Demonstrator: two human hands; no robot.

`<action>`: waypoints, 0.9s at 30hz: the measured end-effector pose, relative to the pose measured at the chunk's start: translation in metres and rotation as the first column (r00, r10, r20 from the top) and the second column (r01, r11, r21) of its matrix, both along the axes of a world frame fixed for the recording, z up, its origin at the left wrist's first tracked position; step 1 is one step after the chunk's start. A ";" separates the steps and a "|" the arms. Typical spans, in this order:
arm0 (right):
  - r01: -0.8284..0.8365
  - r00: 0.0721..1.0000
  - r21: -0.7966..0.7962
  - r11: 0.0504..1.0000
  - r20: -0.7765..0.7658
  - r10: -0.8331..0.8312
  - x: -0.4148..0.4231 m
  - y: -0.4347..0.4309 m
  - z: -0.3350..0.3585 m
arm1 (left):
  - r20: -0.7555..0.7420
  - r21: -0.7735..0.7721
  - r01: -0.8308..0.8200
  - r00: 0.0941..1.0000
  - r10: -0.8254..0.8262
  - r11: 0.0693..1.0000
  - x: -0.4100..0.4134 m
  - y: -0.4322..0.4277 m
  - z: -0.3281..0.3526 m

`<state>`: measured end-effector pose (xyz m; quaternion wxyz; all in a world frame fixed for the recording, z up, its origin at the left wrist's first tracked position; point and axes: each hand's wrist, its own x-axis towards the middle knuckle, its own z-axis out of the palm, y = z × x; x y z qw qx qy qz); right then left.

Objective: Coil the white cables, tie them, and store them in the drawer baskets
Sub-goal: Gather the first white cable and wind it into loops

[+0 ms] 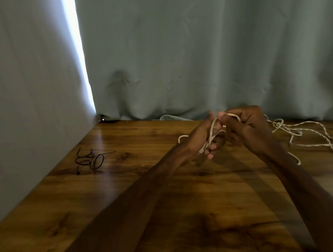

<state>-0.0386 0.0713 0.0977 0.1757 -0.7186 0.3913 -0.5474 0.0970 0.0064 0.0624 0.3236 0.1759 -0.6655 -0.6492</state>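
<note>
White cable [212,129] pinched by fingers [213,147] of left hand [202,136] and right hand [247,125]; black cord [90,159] lies well apart, left.

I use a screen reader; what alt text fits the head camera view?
Two bare hands work a white cable above a wooden table: loops sit around the left hand, the right hand pinches a strand. More white cable lies loose at right; a thin dark cord lies at left.

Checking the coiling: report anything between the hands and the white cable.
Nothing visible: the left hand holds loops of the white cable, the right hand pinches a strand. The black cord lies apart, far left.
</note>
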 end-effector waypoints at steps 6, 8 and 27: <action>0.296 0.949 -0.078 0.952 -0.084 -0.303 -0.028 -0.017 -0.001 | 0.107 -0.051 0.350 0.933 -0.343 0.936 0.008 -0.010 0.011; 0.273 0.960 -0.021 0.962 -0.064 -0.274 -0.030 -0.016 0.001 | 0.087 -0.036 0.408 0.911 -0.404 0.912 0.011 -0.007 0.013; 0.184 0.928 0.274 0.944 -0.365 -0.075 0.006 -0.036 -0.045 | -0.483 0.251 0.156 0.875 -0.016 0.955 0.015 -0.014 0.010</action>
